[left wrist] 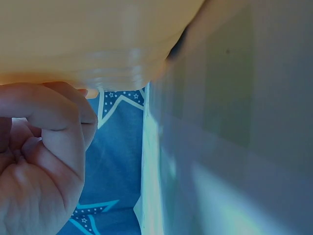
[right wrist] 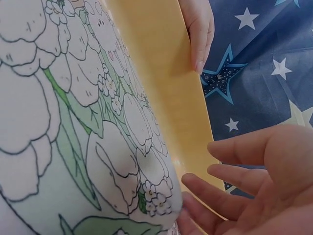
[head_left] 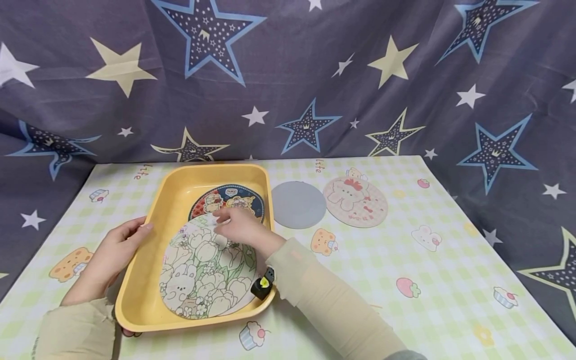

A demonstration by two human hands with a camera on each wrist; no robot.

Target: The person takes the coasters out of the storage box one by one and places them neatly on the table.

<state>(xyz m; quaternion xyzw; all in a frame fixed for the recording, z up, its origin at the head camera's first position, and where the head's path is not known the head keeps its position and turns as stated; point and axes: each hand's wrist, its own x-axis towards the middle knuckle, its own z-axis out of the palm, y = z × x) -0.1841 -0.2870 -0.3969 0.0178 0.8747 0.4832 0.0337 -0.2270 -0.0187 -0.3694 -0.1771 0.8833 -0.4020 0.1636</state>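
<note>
A yellow tray (head_left: 211, 175) sits on the left part of the table. My left hand (head_left: 112, 252) grips its left rim, thumb on top and fingers curled against the outer wall in the left wrist view. Inside lies a round mat with line-drawn tulips and a rabbit (head_left: 207, 275), overlapping a dark blue and red round mat (head_left: 255, 201) behind it. Over the tulip mat's far edge hovers my right hand (head_left: 240, 227), its fingers spread and loosely bent. In the right wrist view those fingers (right wrist: 239, 147) hold nothing, with the lower ones close by the mat's edge.
Right of the tray, a plain grey disc (head_left: 299, 205) lies beside a pink round mat with a cartoon animal (head_left: 355, 202). A checked tablecloth (head_left: 450, 210) covers the table. Behind hangs a dark star-printed curtain (head_left: 297, 75). A small black device (head_left: 262, 286) is strapped at my right wrist.
</note>
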